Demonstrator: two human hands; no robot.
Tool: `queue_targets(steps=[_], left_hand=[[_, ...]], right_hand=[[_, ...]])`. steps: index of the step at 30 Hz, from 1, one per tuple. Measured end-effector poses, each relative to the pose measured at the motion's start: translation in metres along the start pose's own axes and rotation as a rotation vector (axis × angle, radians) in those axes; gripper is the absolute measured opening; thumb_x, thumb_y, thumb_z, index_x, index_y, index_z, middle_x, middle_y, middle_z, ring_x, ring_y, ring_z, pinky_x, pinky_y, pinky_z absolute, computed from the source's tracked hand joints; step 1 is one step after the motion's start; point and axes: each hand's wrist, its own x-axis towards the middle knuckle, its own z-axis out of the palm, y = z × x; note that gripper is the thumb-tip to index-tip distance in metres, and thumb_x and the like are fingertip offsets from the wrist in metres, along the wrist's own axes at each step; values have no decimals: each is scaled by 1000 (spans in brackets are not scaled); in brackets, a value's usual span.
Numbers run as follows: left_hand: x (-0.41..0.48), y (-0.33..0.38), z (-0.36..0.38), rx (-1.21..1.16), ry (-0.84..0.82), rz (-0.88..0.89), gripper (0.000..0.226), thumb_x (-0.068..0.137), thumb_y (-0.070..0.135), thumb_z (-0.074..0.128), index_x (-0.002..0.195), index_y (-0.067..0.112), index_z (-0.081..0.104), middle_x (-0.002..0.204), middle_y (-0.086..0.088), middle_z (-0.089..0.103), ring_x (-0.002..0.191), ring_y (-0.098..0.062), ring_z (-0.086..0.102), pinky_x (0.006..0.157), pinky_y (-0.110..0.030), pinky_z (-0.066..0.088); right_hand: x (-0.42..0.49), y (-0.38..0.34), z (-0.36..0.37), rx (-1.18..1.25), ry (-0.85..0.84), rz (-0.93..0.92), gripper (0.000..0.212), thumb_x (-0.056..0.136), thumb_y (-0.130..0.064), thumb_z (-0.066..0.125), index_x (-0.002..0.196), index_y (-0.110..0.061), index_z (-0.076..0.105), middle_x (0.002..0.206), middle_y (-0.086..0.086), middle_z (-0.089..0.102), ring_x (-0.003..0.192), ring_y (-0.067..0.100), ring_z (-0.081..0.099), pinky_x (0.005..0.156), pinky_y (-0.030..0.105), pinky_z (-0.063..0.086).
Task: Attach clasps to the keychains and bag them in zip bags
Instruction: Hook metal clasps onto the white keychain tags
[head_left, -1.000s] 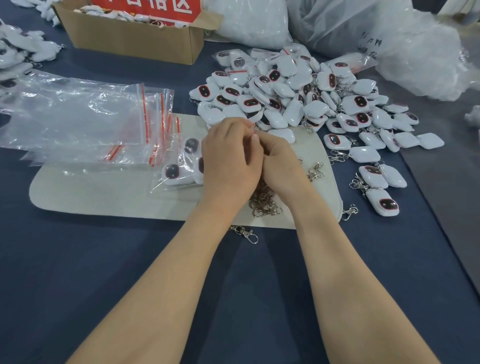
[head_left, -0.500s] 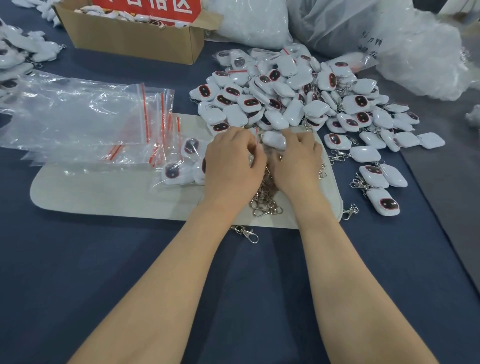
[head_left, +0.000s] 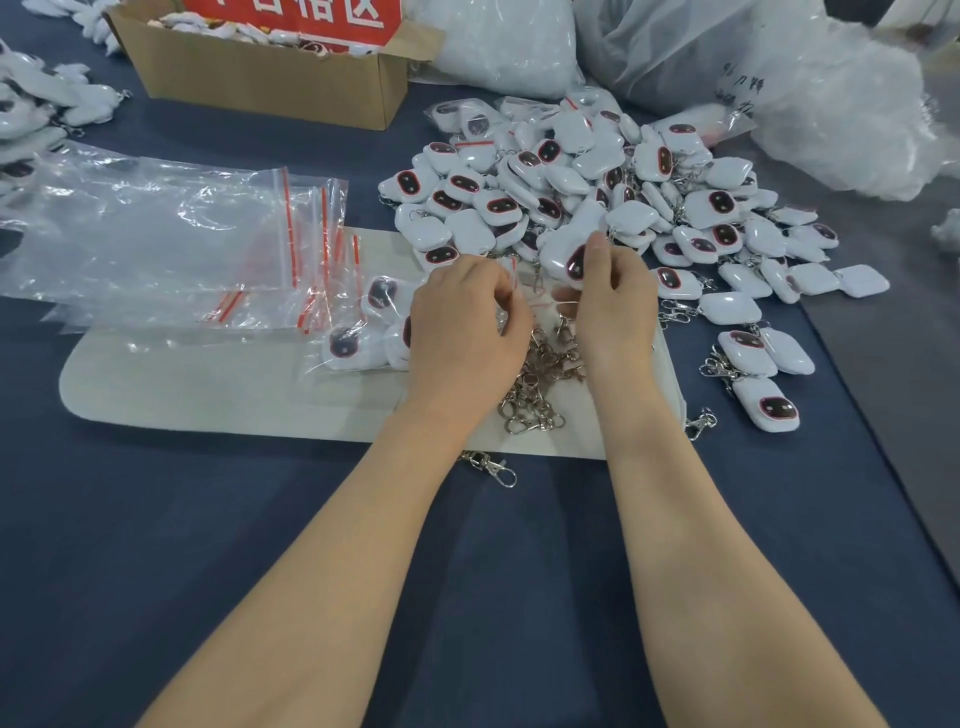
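Note:
My right hand (head_left: 615, 312) pinches a white keychain (head_left: 569, 254) with a dark red-rimmed oval face, its clasp hanging below it. It holds the keychain over the beige mat (head_left: 208, 395). My left hand (head_left: 462, 332) has curled fingers that pinch the edge of a small clear zip bag (head_left: 537, 304), whose red strip shows between the hands. Loose metal clasps (head_left: 540, 384) lie heaped on the mat just under both hands. The big pile of white keychains (head_left: 623, 182) spreads beyond my fingers. Empty zip bags (head_left: 182, 244) are stacked at the left.
Bagged keychains (head_left: 358, 338) lie left of my left hand. One stray clasp (head_left: 493, 467) sits on the blue cloth below the mat. A cardboard box (head_left: 270, 78) stands at the back left. Large plastic sacks (head_left: 779, 78) fill the back right, and more keychains (head_left: 763, 379) lie at the right.
The hands, first pressed together over the mat, moved apart. The right hand reached to the pile's edge and now holds a keychain lifted from it.

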Motion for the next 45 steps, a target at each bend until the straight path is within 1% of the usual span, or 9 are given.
queue_targets(steps=[4, 9, 13, 15, 20, 24, 33, 41, 45], left_hand=[[0, -1, 1, 10, 3, -10, 13, 89, 17, 55, 78, 10, 57, 92, -3, 62, 90, -20, 52, 81, -31, 38], [0, 0, 0, 3, -3, -13, 13, 89, 18, 56, 78, 11, 57, 94, -3, 62, 92, -20, 52, 81, -31, 38], [0, 0, 0, 3, -3, -14, 13, 89, 18, 56, 78, 11, 57, 94, -3, 63, 91, -20, 52, 81, -31, 38], [0, -1, 0, 0, -5, -14, 12, 89, 17, 56, 78, 11, 57, 94, -3, 62, 91, -20, 52, 81, -31, 38], [0, 0, 0, 0, -7, -8, 12, 90, 17, 56, 79, 12, 57, 94, -3, 62, 91, -21, 53, 82, -34, 40], [0, 1, -1, -1, -7, -9, 12, 90, 17, 55, 80, 12, 57, 93, -3, 62, 91, -21, 53, 82, -35, 41], [1, 1, -1, -10, -8, -13, 13, 89, 17, 55, 79, 10, 58, 91, -4, 62, 90, -23, 53, 83, -40, 42], [0, 1, -1, -18, -2, -10, 13, 89, 16, 55, 78, 10, 58, 90, -4, 63, 88, -22, 53, 81, -38, 42], [0, 1, 0, -21, -4, -12, 14, 89, 17, 55, 78, 10, 58, 90, -4, 62, 89, -22, 53, 83, -38, 42]], right_hand=[[5, -3, -2, 483, -80, 261, 18, 99, -21, 55, 90, -5, 57, 74, 4, 59, 51, 7, 58, 52, 18, 48], [6, -2, -6, 582, -116, 339, 23, 92, -12, 64, 69, -15, 59, 62, -4, 51, 56, 7, 47, 55, 19, 41], [5, -5, -5, 748, -143, 400, 7, 96, -19, 59, 95, -15, 64, 90, 2, 67, 83, 15, 63, 71, 23, 52], [3, -7, -5, 788, -162, 374, 10, 99, -17, 54, 100, -11, 62, 91, 5, 69, 81, 17, 68, 74, 25, 54], [-4, -10, -3, 484, -192, 185, 18, 99, -13, 49, 85, -12, 61, 72, -1, 68, 66, 9, 67, 60, 21, 50], [-4, -6, 0, 314, -232, 96, 16, 94, -18, 54, 79, -16, 60, 85, 12, 65, 83, 22, 64, 73, 32, 47], [-5, -4, 6, 391, -308, 160, 37, 102, -11, 42, 77, -20, 68, 76, -3, 72, 76, 11, 68, 74, 28, 52], [-5, -8, 5, 340, -259, 216, 20, 100, -11, 45, 102, -6, 65, 102, 14, 70, 99, 26, 67, 93, 42, 53], [-4, -6, 3, 200, -187, 159, 15, 97, -19, 52, 105, -13, 63, 109, 17, 69, 106, 34, 64, 96, 52, 50]])
